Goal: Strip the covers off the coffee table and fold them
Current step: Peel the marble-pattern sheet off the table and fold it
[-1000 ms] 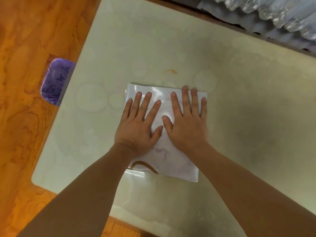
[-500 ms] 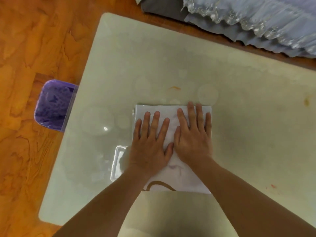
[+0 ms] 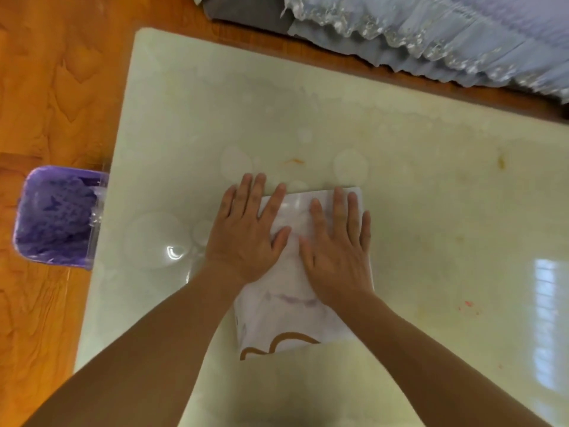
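Observation:
A folded white cover [image 3: 286,315] with a brown curved print and faint purple marks lies flat on the pale, glossy coffee table [image 3: 431,186]. My left hand [image 3: 246,229] lies flat with straight fingers on the cover's left edge, its fingertips reaching past onto the bare tabletop. My right hand [image 3: 338,245] presses flat on the cover's right half, fingers straight. The cover's near end shows between my forearms.
A purple bin [image 3: 55,217] stands on the wooden floor by the table's left edge. Grey and pale blue frilled fabric [image 3: 431,35] lies beyond the table's far edge. Small orange stains mark the tabletop.
My left hand has slid left to the cover's edge, with the fingertips now off the cover. The folded cover looks narrower than before. The view has shifted.

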Demonstrator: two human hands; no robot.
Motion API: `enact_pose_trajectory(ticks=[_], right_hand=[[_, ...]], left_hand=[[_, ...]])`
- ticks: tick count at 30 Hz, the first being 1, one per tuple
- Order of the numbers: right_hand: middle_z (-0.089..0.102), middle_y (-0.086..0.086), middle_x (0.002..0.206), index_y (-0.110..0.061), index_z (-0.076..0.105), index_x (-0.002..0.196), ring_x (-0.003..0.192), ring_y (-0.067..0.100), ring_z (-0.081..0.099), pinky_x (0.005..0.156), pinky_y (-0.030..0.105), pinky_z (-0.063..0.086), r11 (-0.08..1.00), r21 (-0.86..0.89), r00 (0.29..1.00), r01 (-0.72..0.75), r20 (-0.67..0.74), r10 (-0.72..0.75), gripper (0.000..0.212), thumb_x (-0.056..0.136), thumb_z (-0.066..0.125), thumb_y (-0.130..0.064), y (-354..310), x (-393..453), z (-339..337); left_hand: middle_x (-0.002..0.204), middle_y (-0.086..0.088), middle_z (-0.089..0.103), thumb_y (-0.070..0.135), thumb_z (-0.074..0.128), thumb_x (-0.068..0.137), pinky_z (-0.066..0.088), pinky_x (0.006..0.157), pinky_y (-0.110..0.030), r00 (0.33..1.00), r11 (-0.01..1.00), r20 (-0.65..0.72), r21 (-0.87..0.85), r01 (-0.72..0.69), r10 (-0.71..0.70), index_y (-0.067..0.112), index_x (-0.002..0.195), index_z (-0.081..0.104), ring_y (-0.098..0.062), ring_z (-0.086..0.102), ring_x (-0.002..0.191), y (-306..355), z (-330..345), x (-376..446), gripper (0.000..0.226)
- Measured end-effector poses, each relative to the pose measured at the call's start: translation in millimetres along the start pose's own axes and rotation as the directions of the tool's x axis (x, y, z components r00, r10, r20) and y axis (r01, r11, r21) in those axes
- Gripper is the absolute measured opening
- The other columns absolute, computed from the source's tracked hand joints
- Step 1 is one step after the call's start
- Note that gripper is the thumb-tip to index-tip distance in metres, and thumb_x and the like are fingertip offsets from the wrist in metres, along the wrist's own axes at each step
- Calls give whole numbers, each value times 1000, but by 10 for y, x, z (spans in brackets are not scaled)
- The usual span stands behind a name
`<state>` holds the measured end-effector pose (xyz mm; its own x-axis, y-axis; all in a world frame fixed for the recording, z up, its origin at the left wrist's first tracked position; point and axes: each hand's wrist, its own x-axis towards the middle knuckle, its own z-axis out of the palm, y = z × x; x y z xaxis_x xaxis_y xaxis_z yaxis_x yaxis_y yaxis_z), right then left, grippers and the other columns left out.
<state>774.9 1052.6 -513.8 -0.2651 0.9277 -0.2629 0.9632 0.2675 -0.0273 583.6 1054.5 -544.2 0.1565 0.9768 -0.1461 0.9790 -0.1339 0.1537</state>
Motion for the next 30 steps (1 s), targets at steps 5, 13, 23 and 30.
enact_pose_trajectory(ticks=[5, 13, 23, 30], right_hand=[[-18, 7, 166, -25, -6, 160, 152, 31, -19, 122, 59, 6, 986, 29, 985, -164, 52, 163, 72, 102, 23, -56, -5, -104, 175], [-10, 7, 168, -24, 0, 161, 154, 33, -11, 121, 58, 9, 987, 40, 988, -156, 5, 156, 71, 102, 21, -56, -3, -128, 232], [5, 13, 167, -22, 19, 159, 153, 38, 4, 122, 54, 14, 986, 160, 999, -34, -25, 39, 66, 100, 40, -44, 224, -239, 77], [56, 8, 128, -12, 48, 139, 119, 29, 56, 101, 41, 46, 448, 611, 746, -652, 413, 522, 67, 86, 67, -49, 502, -1111, 2]], left_hand=[[163, -18, 30, 55, 39, 99, 17, 123, -51, 996, 999, -89, -33, -27, 24, 20, 160, 29, -35, 27, 151, -22, 42, -23, 71], [168, -17, 7, 41, 39, 104, 4, 124, -59, 982, 993, -161, 72, -92, 102, 17, 161, 23, -40, 7, 155, 291, -207, -408, 64], [169, -14, 6, 53, 36, 101, 12, 124, -55, 993, 996, 68, -8, -94, 94, 16, 162, 17, -34, 2, 156, 617, 181, -1133, 74], [170, -13, 0, 54, 32, 102, 10, 125, -54, 992, 996, 91, 21, -92, 90, 16, 163, 11, -31, -2, 157, 632, 172, -1152, 75]])
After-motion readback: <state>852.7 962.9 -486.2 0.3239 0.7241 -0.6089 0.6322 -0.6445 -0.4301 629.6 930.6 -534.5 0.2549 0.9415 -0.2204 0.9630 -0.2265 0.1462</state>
